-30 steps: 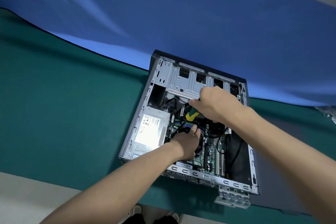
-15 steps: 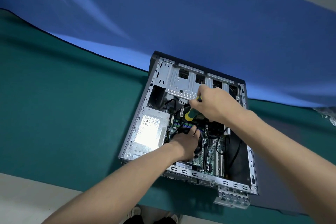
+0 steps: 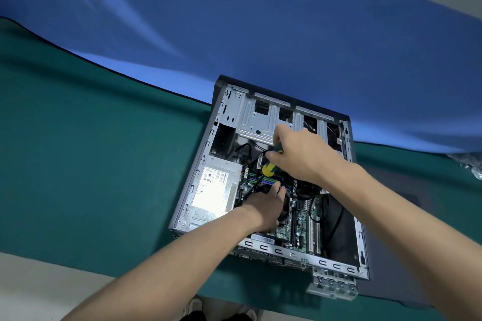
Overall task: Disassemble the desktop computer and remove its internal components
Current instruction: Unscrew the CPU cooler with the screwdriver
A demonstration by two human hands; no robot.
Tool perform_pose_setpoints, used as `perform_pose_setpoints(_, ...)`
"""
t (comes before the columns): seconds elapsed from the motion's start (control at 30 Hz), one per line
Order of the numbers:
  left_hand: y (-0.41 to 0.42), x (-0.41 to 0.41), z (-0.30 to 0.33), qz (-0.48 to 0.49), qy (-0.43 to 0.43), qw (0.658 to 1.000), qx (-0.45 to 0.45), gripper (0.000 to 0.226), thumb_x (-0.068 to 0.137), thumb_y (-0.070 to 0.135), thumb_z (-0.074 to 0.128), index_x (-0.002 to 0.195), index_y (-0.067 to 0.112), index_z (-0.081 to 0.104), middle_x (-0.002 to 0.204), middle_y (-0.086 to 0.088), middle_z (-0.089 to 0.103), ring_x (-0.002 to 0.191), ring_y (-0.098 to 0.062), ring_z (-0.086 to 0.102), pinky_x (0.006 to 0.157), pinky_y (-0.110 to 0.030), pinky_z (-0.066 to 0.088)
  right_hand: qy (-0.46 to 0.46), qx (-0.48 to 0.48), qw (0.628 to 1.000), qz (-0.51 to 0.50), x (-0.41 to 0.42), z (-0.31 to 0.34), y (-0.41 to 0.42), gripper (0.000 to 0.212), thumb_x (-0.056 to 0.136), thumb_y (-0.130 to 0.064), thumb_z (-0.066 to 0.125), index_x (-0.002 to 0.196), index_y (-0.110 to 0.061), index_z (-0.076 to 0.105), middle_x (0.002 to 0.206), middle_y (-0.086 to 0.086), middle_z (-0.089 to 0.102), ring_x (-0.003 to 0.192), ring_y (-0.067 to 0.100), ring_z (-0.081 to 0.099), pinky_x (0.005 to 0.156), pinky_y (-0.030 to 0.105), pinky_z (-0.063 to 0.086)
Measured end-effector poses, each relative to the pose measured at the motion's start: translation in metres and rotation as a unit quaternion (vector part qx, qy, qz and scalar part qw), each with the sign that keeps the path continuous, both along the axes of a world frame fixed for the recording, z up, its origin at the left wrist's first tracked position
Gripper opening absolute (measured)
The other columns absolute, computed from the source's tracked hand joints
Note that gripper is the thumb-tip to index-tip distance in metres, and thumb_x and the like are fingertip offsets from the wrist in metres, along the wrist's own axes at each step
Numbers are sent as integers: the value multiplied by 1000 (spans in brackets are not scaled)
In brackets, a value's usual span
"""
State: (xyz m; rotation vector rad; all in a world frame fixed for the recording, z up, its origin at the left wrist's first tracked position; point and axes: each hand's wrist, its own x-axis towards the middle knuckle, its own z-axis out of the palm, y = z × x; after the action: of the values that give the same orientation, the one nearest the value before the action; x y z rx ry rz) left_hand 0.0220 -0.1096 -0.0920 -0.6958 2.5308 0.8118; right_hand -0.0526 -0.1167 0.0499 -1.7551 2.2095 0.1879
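Observation:
An open desktop case (image 3: 198, 164) lies on its side on the green table, its inside facing up. My right hand (image 3: 300, 156) grips a green and yellow screwdriver (image 3: 271, 165) over the middle of the case, its tip pointing down-left toward the board. My left hand (image 3: 266, 207) rests on the black fan and cooler on the green motherboard (image 3: 303, 219), fingers curled around its far edge and a black cable. A silver power supply (image 3: 216, 187) sits at the case's left. The empty metal drive cage (image 3: 258, 117) fills the far end.
A dark grey side panel (image 3: 391, 229) lies flat under and right of the case. A blue cloth (image 3: 260, 34) hangs behind the table. A loose metal bracket (image 3: 332, 285) sticks out at the case's near right corner. Green table (image 3: 91, 164) stretches to the left.
My right hand has shifted slightly up and left with the screwdriver, turning it a little. My left hand stays on the cooler.

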Motion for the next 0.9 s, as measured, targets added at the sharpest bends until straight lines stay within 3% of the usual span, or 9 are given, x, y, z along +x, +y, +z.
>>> perform_pose_setpoints(0.13, 0, 0, 0, 5, 10, 1000, -1, 80, 93, 20, 57, 150, 9, 2, 158, -8, -12, 96, -38, 60, 78, -40, 51, 20, 4, 997, -68, -1, 2, -2, 46, 93, -55, 43, 80, -11, 40, 72, 7, 52, 72, 29, 50, 59, 33, 36)
perform_pose_setpoints(0.2, 0, 1, -1, 4, 13, 1000, -3, 79, 93, 20, 57, 150, 9, 4, 158, -8, -11, 95, -38, 60, 74, -38, 50, 30, 13, 997, -69, -3, 2, -2, 44, 96, -49, 41, 74, -11, 41, 73, 9, 53, 73, 30, 50, 62, 33, 37)
perform_pose_setpoints(0.3, 0, 0, -2, 5, 7, 1000, -1, 80, 93, 19, 57, 150, 11, 1, 158, -7, -14, 89, -36, 61, 73, -39, 52, -27, 20, 999, -33, -4, 2, -2, 19, 94, -31, 51, 95, -13, 44, 86, 8, 57, 78, 27, 51, 59, 32, 35)
perform_pose_setpoints(0.43, 0, -1, -1, -1, 3, 1000, -5, 82, 93, 20, 57, 150, 10, 0, 158, -8, -15, 92, -36, 62, 72, -38, 52, 27, -9, 998, -56, 0, 2, 0, 40, 93, -47, 49, 81, -11, 38, 67, 3, 48, 58, 19, 46, 45, 30, 27)
perform_pose_setpoints(0.5, 0, -1, -2, -1, 2, 1000, -7, 83, 93, 19, 57, 150, 10, -2, 158, -7, -15, 92, -35, 62, 69, -37, 50, 21, -17, 999, -37, 0, 0, 0, 38, 95, -43, 48, 79, -10, 41, 68, 5, 51, 62, 26, 51, 46, 30, 31)
perform_pose_setpoints(0.57, 1, -1, -2, 7, 2, 1000, 0, 83, 92, 18, 57, 150, 10, -1, 158, -6, -15, 94, -37, 60, 71, -37, 50, -32, -12, 999, -5, 2, -1, -1, 23, 93, -33, 52, 95, -12, 43, 83, 9, 60, 73, 29, 54, 54, 32, 37)
perform_pose_setpoints(0.63, 1, 0, 0, 14, 9, 1000, 7, 82, 91, 18, 59, 150, 10, 2, 158, -7, -12, 92, -37, 60, 75, -39, 52, -46, -10, 999, -4, 5, -1, -2, 24, 92, -33, 55, 100, -14, 43, 90, 10, 61, 75, 29, 54, 58, 32, 38)
perform_pose_setpoints(0.77, 1, 2, 0, 18, 22, 1000, 12, 83, 90, 18, 61, 150, 9, 5, 158, -7, -9, 87, -35, 62, 74, -38, 52, 20, -26, 998, -60, 7, -1, -5, 40, 94, -47, 48, 76, -12, 40, 66, 4, 49, 65, 28, 50, 47, 30, 30)
perform_pose_setpoints(0.9, 0, 1, -2, 19, 18, 1000, 16, 83, 91, 17, 59, 151, 11, 1, 158, -6, -11, 86, -34, 61, 68, -34, 49, -61, 7, 997, -46, 3, 1, -8, 12, 90, -25, 54, 94, -16, 47, 75, 2, 52, 71, 23, 51, 51, 29, 33)
